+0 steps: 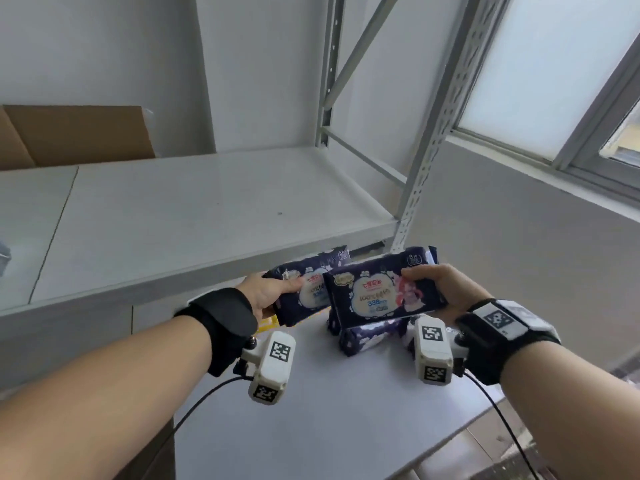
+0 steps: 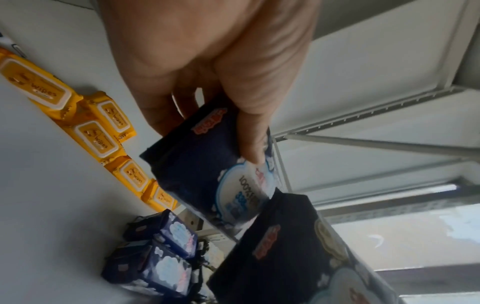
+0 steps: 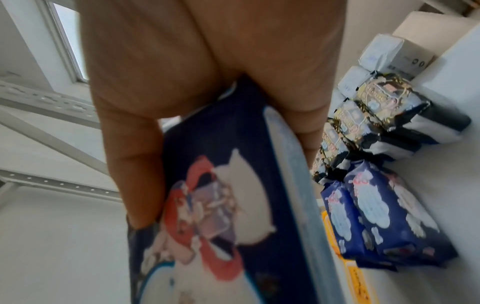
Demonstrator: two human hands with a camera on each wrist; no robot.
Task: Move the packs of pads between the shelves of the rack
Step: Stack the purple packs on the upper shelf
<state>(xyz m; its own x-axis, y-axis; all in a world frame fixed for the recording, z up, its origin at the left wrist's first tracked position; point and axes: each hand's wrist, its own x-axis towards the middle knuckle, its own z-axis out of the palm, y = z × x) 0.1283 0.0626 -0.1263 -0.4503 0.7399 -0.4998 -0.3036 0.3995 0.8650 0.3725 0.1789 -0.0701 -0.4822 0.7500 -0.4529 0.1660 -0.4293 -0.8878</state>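
My left hand [image 1: 273, 292] grips one dark blue pack of pads [image 1: 308, 285] by its left end, thumb on top; in the left wrist view the same pack [image 2: 207, 174] hangs from my fingers [image 2: 252, 133]. My right hand [image 1: 440, 289] grips a second dark blue pack [image 1: 377, 292] by its right end, overlapping the first; the right wrist view shows that pack [image 3: 223, 205] close up. Both packs hover just below the front edge of the white upper shelf [image 1: 194, 216]. More dark blue packs [image 1: 367, 336] lie on the lower shelf [image 1: 329, 410] beneath my hands.
A brown cardboard box [image 1: 72, 133] stands at the back left of the upper shelf. The rack's perforated upright [image 1: 433, 143] rises at right, beside a window [image 1: 554, 64]. On the lower shelf lie yellow wipes packs [image 2: 98, 131], black-and-gold packs [image 3: 384, 107] and white packs [image 3: 389, 53].
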